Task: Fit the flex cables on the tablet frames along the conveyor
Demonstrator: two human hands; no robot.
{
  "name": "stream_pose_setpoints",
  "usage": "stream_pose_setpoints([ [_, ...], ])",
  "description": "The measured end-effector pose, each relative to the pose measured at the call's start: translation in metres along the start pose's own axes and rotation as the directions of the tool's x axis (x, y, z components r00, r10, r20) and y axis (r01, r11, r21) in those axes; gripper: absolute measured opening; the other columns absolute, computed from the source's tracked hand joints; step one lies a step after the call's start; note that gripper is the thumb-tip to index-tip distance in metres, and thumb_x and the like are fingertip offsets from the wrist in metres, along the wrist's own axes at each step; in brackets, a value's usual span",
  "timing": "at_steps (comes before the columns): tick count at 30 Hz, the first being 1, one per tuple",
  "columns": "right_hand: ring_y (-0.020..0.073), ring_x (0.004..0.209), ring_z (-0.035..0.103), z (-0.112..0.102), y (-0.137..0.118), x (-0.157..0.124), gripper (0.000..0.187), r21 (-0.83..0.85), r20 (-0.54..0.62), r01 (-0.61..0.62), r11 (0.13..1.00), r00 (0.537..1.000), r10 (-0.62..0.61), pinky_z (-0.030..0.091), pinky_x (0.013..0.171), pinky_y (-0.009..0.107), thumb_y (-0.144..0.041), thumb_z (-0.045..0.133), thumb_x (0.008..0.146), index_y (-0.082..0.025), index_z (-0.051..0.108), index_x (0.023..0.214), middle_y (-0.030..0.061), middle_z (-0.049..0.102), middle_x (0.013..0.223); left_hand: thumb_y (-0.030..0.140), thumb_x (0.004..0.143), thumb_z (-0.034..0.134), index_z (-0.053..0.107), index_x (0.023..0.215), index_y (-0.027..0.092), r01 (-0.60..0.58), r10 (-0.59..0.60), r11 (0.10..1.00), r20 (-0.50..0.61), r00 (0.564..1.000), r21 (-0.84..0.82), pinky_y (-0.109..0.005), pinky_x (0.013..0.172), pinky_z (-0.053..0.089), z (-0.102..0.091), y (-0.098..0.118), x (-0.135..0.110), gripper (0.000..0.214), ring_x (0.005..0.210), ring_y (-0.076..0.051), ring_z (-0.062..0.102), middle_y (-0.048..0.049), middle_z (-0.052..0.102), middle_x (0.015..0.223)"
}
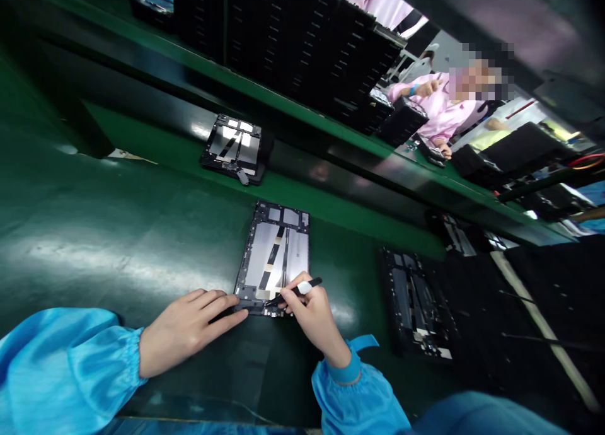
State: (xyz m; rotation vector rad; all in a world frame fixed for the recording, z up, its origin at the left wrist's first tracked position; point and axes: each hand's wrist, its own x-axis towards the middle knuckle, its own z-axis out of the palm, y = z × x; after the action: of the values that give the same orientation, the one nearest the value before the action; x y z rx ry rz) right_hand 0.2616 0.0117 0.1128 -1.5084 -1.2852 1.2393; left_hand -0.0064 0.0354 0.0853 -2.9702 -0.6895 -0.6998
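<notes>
Factory line, dark green table with a raised green ledge behind it. Black trays stand stacked along the ledge; their contents cannot be made out. An open tablet chassis lies flat on the table just ahead of both hands, long axis running away from the person, slightly tilted to the right, near short edge at the fingers. Left hand, fingers together and extended, presses flat on the near left corner. Right hand pinches black tweezers, tips at the near edge; what the tips touch is too small to tell. A second chassis lies farther back; a third to the right sits in shadow, detail unclear. A co-worker in pink sits beyond the ledge.
</notes>
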Motion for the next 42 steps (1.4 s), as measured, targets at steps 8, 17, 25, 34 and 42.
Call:
stream_pose_setpoints([
  [8,0.0186,0.064,0.072,0.003,0.0,-0.001,0.016,-0.023,0.017,0.048,0.999,0.999,-0.048,0.049,0.056,0.025,-0.032,0.066,0.09,-0.021,0.061,0.08,-0.0015,0.065,0.068,0.012,0.106,0.032,0.064,0.128,0.021,0.018,-0.019,0.999,-0.021,1.0,-0.051,-0.035,0.087,0.046,-0.004,0.002,0.002,0.04,0.104,-0.024,0.058,-0.0084,0.068,0.117],
  [17,0.0191,0.062,0.069,0.003,0.001,-0.001,0.017,-0.03,0.006,0.033,0.999,0.999,-0.033,0.048,0.055,0.026,-0.034,0.065,0.09,-0.021,0.059,0.081,-0.0009,0.066,0.066,0.014,0.104,0.039,0.064,0.129,0.022,0.007,-0.01,0.998,-0.043,0.999,-0.061,-0.037,0.088,0.05,0.002,-0.001,-0.002,0.037,0.109,-0.025,0.059,-0.0095,0.068,0.123],
  [25,0.0206,0.062,0.071,0.004,-0.001,-0.001,0.016,-0.012,0.005,0.025,1.0,1.0,-0.025,0.049,0.055,0.027,-0.034,0.066,0.089,-0.022,0.059,0.079,-0.0005,0.067,0.065,0.005,0.099,0.047,0.06,0.136,0.023,0.053,-0.05,0.997,0.069,0.996,-0.054,-0.038,0.095,0.05,-0.003,0.001,-0.005,0.044,0.114,-0.025,0.06,-0.009,0.067,0.13],
  [34,0.022,0.063,0.074,0.005,-0.001,-0.001,0.017,0.025,-0.005,0.02,0.999,1.0,-0.02,0.052,0.056,0.027,-0.034,0.067,0.088,-0.022,0.058,0.078,0.0001,0.068,0.065,0.002,0.096,0.043,0.056,0.14,0.025,0.033,-0.038,0.999,0.115,0.993,0.043,-0.038,0.094,0.049,-0.002,0.004,-0.003,0.051,0.11,-0.025,0.061,-0.01,0.067,0.127],
  [42,0.0214,0.062,0.074,0.005,-0.002,-0.001,0.016,0.001,0.004,0.012,1.0,1.0,-0.012,0.054,0.055,0.027,-0.034,0.067,0.088,-0.023,0.058,0.079,-0.0007,0.069,0.063,0.009,0.097,0.038,0.054,0.142,0.026,0.005,-0.007,0.998,0.028,1.0,0.068,-0.037,0.09,0.05,0.01,0.0,-0.007,0.05,0.107,-0.025,0.062,-0.0087,0.068,0.123],
])
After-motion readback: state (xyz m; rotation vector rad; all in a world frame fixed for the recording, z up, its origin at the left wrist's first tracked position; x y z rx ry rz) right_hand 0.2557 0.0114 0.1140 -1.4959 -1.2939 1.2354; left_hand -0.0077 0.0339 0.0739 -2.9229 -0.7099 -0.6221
